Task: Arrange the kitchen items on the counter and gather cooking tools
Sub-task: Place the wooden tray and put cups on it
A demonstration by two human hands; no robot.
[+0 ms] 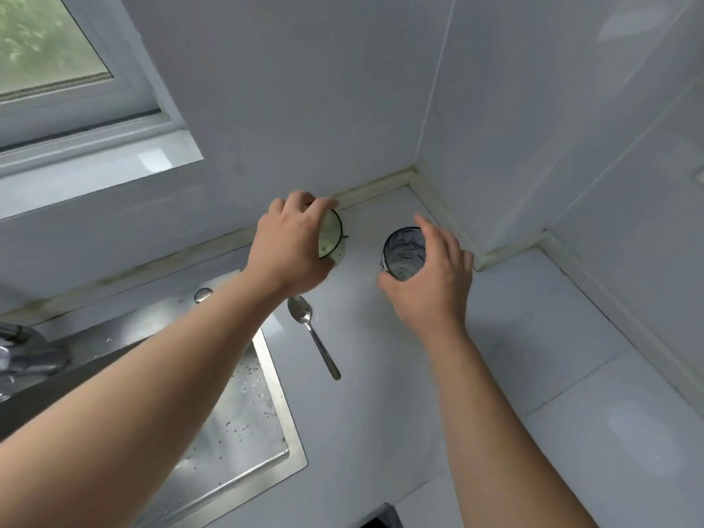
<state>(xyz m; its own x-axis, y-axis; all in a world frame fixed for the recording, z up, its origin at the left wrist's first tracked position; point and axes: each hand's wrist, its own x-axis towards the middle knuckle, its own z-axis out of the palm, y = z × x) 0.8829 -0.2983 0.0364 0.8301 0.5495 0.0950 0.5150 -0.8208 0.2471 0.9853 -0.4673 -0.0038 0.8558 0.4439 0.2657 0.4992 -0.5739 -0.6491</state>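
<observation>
1. Here, a pale green round cup with a thin dark rim (pixel 332 238) is on the white counter (pixel 533 337) by the back wall. The hand mostly hides its inside, so contents cannot be told.
2. A clear drinking glass (pixel 404 253) stands to its right, apart from it, near the tiled corner. Only see-through glass shows.
3. Left hand (pixel 289 245) is over the cup, fingers curled round its rim, gripping.
4. Right hand (pixel 430 287) wraps the glass from the near side, thumb and fingers curled round it.
5. A silver metal spoon (pixel 312 333) lies flat between the forearms, bowl toward the cup, untouched.
6. A wet steel sink (pixel 284 405) is under the left forearm.
</observation>
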